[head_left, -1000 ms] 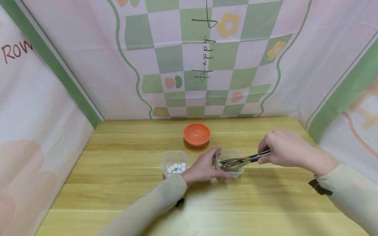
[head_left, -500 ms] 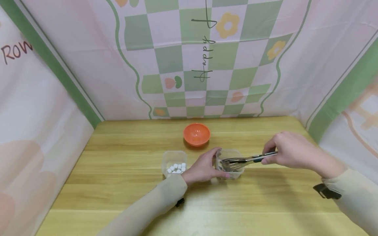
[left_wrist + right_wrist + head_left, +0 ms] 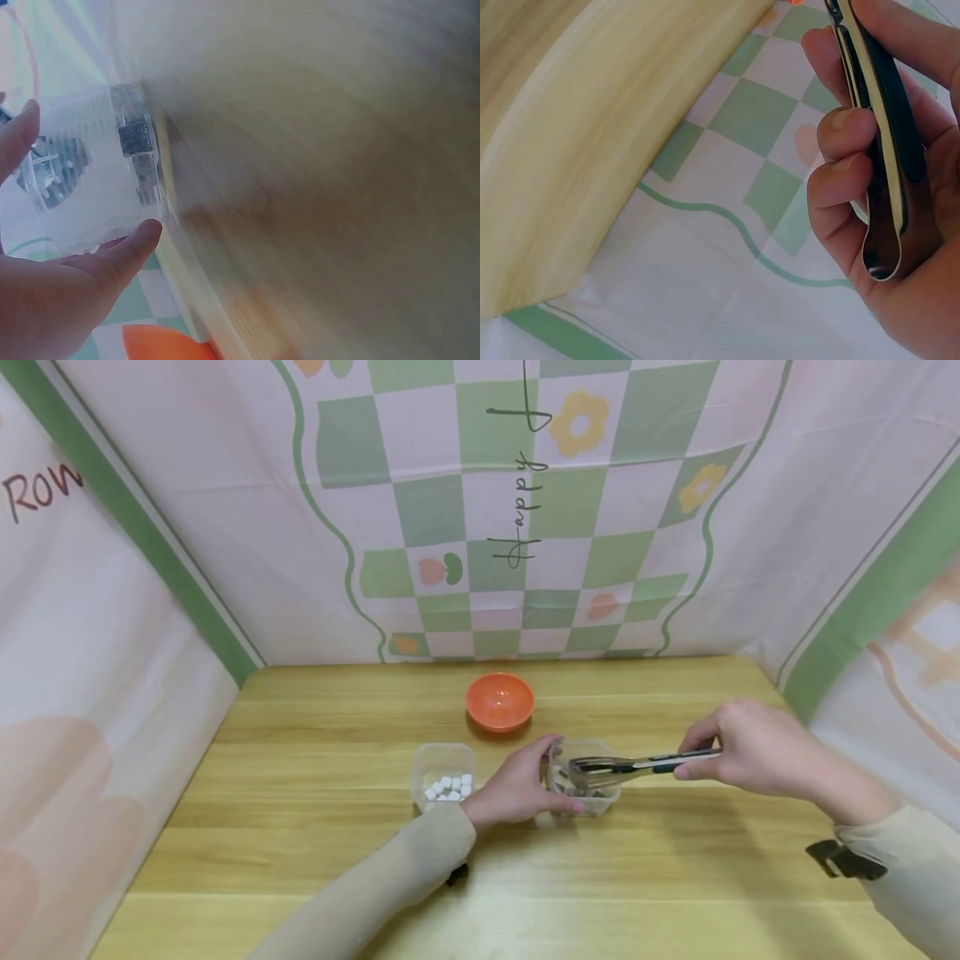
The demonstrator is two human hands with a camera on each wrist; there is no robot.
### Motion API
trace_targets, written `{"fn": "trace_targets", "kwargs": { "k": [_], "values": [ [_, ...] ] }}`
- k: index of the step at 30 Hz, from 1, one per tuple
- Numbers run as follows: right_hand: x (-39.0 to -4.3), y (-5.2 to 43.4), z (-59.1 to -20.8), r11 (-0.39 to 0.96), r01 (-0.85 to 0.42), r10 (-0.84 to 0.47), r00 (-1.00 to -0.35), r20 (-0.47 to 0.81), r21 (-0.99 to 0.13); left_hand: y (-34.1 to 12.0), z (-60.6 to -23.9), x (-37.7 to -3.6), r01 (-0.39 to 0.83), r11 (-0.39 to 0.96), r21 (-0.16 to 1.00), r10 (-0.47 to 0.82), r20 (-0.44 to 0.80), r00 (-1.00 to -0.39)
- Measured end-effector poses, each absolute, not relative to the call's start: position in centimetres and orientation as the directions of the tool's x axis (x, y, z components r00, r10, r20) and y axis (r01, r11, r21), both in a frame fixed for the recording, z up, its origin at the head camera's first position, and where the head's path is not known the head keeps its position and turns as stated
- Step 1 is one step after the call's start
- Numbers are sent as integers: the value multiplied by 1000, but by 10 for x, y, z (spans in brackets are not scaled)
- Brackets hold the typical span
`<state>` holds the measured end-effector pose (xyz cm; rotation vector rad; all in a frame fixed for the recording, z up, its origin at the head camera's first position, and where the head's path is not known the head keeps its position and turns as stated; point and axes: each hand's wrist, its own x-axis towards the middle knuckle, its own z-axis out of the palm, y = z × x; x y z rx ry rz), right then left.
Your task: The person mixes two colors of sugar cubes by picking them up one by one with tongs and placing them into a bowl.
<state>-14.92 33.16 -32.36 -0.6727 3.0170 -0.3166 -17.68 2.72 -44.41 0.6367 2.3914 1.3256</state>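
My left hand (image 3: 517,787) grips a clear plastic container (image 3: 600,807) on the table, thumb on the near side and fingers on the far side. Metal tongs (image 3: 637,766) with dark handle grips are pinched in my right hand (image 3: 757,750), their slotted head down inside that container. Dark cubes (image 3: 136,139) lie along the container's bottom in the left wrist view. Through the wall there, the tongs' head (image 3: 56,172) looks blurred; whether it holds a cube I cannot tell. The right wrist view has the handle end (image 3: 889,150) between thumb and curled fingers.
A second clear container (image 3: 442,756) with several white cubes (image 3: 447,788) stands left of my left hand, its front partly behind the sleeve. Behind both sits an orange bowl (image 3: 500,702). The wooden table (image 3: 315,735) ends at a patterned cloth wall.
My right hand has moved to the right and slightly down, and the tongs lie flatter, their head shifted a little right inside the container. The left hand and container have stayed put.
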Motion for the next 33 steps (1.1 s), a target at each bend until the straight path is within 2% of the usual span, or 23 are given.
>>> {"fn": "trace_targets", "kwargs": {
  "k": [14,33],
  "values": [
    [-145,341,-328,866,-415,-404,-909,100,-278,27,-445,-177,223,468,855,533,-72,-843],
    [-162,326,-323,860,-326,-324,-943,72,-393,27,-444,-177,210,463,861,529,-79,-845]
  ]
}}
